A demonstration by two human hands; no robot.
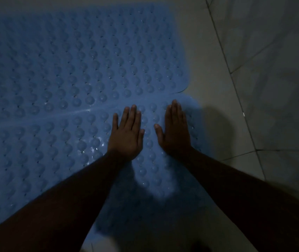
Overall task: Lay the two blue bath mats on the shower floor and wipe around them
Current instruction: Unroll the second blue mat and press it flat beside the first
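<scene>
Step in hand: laying, at the pressing-down stage. Left hand (126, 132) and right hand (176, 130) flat, fingers straight, gripping nothing, palms down on near blue mat (45, 151) just short of seam with far blue mat (72, 51). Both mats down on shower floor (208, 60). Studded, glossy, wet-looking. Next, probably: smoothing along seam, then wiping; no cloth visible.
</scene>
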